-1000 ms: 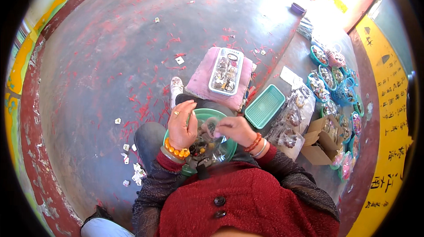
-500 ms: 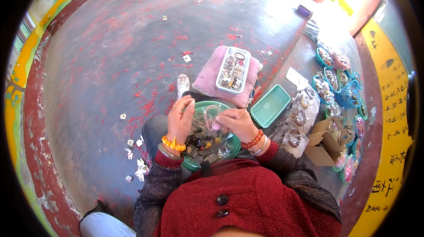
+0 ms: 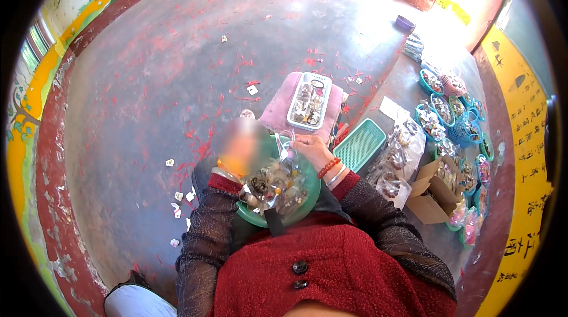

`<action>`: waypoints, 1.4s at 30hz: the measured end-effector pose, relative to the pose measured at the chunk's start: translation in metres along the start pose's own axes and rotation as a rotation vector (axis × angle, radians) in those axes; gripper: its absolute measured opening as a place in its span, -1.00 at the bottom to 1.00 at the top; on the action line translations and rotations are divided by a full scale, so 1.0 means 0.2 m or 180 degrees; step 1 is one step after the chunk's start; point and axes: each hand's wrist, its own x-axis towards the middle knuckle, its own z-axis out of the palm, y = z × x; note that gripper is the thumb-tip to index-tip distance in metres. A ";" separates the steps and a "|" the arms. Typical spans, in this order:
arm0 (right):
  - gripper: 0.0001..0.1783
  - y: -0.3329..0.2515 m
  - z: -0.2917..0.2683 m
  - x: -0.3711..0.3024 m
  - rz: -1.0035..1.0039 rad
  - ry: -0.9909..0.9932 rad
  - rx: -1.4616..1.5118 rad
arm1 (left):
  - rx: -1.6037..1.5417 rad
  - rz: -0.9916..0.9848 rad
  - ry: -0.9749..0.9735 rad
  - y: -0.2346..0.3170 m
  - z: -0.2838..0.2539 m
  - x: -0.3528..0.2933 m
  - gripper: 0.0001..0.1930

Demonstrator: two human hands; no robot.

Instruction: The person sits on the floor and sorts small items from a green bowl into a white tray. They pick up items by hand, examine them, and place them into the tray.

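Note:
A green basin (image 3: 304,204) rests on my lap, filled with small accessories in clear wrapping, dark loops and a few yellow pieces among them. At its far right rim, my right hand (image 3: 313,150) pinches a thin pale looped band (image 3: 285,137) with a pinkish bit at its lower end. My left hand (image 3: 241,142) is at the basin's far left rim; it is blurred, so its fingers cannot be made out. Orange beads circle my left wrist, red beads my right.
Ahead, a white basket (image 3: 309,101) of small accessories sits on a pink cushion (image 3: 278,104). To the right are a teal basket (image 3: 360,145), plastic-bagged items (image 3: 387,169), a cardboard box (image 3: 427,200) and several filled baskets (image 3: 432,120). White scraps and red shreds litter the floor.
My right hand has shifted slightly right and up with the pale band, away from my left hand. The view has moved a little, and the left hand has become blurred.

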 end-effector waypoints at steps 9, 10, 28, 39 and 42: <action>-0.83 0.02 -0.01 -0.08 -0.0406 -0.0355 0.0718 | 0.0252 -0.0307 -0.0200 0.28 -0.10 -0.16 -0.69; -0.83 0.01 0.00 -0.07 -0.0731 -0.0288 0.0660 | 0.0147 0.0005 0.0222 0.26 -0.06 -0.16 -0.68; -0.83 -0.07 0.17 0.03 -0.0103 0.0131 0.1785 | -0.2170 -0.0596 -0.0459 0.04 0.19 -0.15 -0.82; -0.84 -0.08 0.15 0.05 -0.0169 0.0445 0.2114 | -0.2715 -0.0837 -0.0734 0.09 0.18 -0.12 -0.79; -0.85 -0.09 0.14 0.04 -0.0195 0.0526 0.2191 | -0.2895 -0.1232 -0.1025 0.18 0.08 -0.10 -0.80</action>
